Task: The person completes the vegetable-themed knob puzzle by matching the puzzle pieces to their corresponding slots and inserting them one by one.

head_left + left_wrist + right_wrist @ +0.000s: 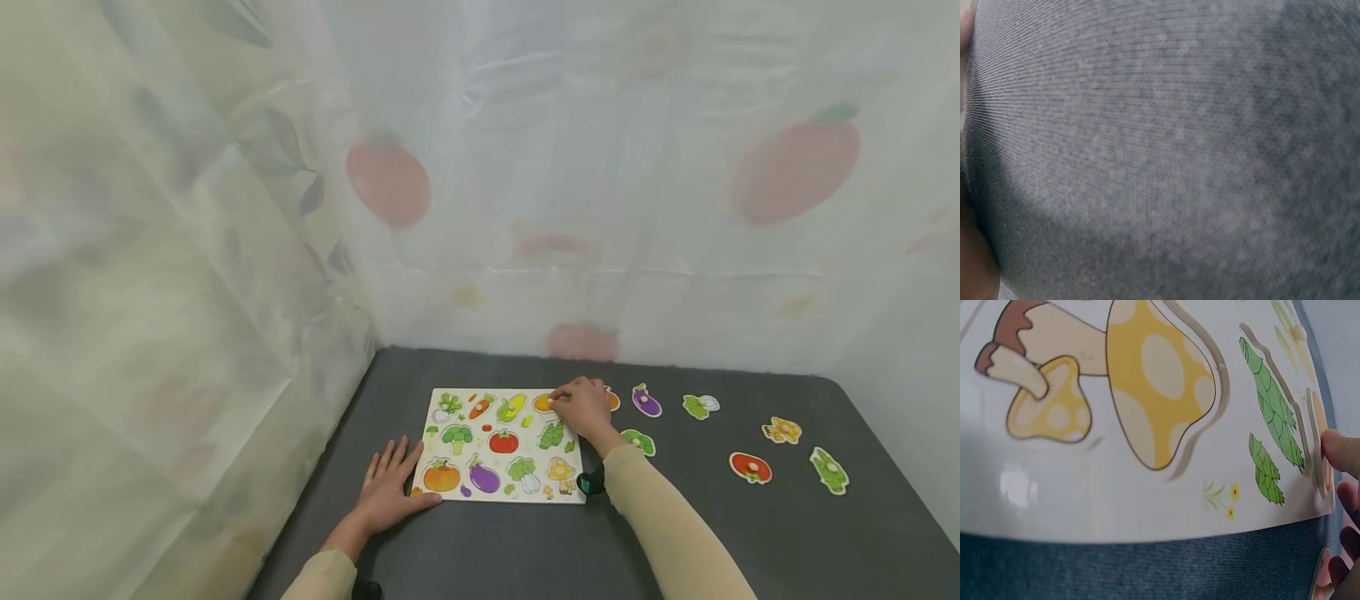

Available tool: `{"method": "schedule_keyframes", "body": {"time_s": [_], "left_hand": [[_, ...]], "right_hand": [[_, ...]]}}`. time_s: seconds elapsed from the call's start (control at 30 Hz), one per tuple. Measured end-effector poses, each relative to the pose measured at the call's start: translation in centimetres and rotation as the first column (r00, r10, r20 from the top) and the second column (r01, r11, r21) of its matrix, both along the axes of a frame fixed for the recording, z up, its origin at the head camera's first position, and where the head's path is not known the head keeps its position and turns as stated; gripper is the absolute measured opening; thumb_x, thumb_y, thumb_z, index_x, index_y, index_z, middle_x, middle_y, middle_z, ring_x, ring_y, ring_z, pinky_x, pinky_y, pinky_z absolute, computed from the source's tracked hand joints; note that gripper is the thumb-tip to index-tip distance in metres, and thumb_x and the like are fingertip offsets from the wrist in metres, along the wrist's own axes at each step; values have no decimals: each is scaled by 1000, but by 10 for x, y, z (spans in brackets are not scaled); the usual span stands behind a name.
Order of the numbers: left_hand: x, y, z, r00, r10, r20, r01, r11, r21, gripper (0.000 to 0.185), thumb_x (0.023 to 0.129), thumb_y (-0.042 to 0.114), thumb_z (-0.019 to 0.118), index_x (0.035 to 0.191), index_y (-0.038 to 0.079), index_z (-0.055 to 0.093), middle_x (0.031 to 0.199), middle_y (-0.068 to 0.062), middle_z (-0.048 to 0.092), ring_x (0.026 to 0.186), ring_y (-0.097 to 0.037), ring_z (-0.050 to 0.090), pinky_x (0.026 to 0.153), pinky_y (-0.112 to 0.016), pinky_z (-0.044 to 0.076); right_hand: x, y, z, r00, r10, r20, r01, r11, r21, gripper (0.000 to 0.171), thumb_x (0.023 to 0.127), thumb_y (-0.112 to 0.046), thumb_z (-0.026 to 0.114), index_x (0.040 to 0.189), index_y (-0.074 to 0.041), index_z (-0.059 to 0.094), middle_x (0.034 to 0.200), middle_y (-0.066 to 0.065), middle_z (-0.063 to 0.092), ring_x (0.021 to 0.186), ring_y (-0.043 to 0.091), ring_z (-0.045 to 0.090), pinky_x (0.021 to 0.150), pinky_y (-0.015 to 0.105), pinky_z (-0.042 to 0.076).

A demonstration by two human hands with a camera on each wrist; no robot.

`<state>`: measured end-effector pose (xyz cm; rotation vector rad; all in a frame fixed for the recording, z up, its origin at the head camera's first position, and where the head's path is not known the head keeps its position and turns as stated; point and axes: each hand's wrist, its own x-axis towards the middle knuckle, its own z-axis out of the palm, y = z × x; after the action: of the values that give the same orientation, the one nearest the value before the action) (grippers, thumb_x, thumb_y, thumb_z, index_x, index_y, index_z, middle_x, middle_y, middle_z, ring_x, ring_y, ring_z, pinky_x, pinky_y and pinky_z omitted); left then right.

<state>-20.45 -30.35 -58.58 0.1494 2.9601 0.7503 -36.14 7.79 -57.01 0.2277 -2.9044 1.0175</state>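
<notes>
A white vegetable puzzle board (472, 450) lies on the dark table. At its upper right corner, my right hand (585, 408) pinches an orange puzzle piece (542, 403); in the right wrist view the thumb (1340, 452) touches the piece's edge, and the other fingers are partly cut off. My left hand (390, 492) lies with spread fingers at the board's lower left, its thumb over the corner. Knobbed carrot (481, 407) and corn (512, 408) pieces sit on the board's top row. The left wrist view shows mostly grey fabric.
Loose pieces lie right of the board: an eggplant (647, 401), a broccoli (639, 442), a leafy white vegetable (701, 407), a mushroom (782, 430), a tomato (750, 467) and a long green vegetable (829, 471). An orange piece (613, 401) shows partly behind my right hand. Curtains (465, 308) border the table.
</notes>
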Motion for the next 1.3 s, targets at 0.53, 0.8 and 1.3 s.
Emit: {"method": "schedule_keyframes", "body": {"time_s": [0.53, 0.8, 1.3], "left_hand": [[-3, 0, -6, 1000, 2, 13, -2, 1000, -8, 112, 79, 76, 70, 164, 18, 27, 170, -16, 14, 156, -40, 3, 121, -61, -4], [-3, 1, -8, 1000, -4, -7, 4, 1000, -11, 112, 79, 76, 69, 165, 18, 26, 170, -16, 15, 156, -39, 3, 121, -60, -4], [0, -1, -2, 1000, -9, -22, 9, 1000, 17, 109, 80, 72, 72, 163, 16, 30, 168, -21, 17, 154, -44, 6, 120, -63, -2]], "right_hand": [[-1, 0, -2, 1000, -5, -18, 5, 1000, -7, 14, 93, -34, 77, 98, -22, 83, 118, 9, 62, 126, 39, 41, 110, 62, 25], [0, 0, 0, 1000, -11, -24, 11, 1000, 11, 16, 93, -34, 77, 98, -21, 83, 116, 10, 62, 124, 38, 42, 110, 62, 26], [1, -6, -3, 998, 11, -66, -2, 992, 125, 19, 95, -35, 73, 104, -22, 83, 115, 9, 62, 120, 36, 44, 110, 60, 28]]}}
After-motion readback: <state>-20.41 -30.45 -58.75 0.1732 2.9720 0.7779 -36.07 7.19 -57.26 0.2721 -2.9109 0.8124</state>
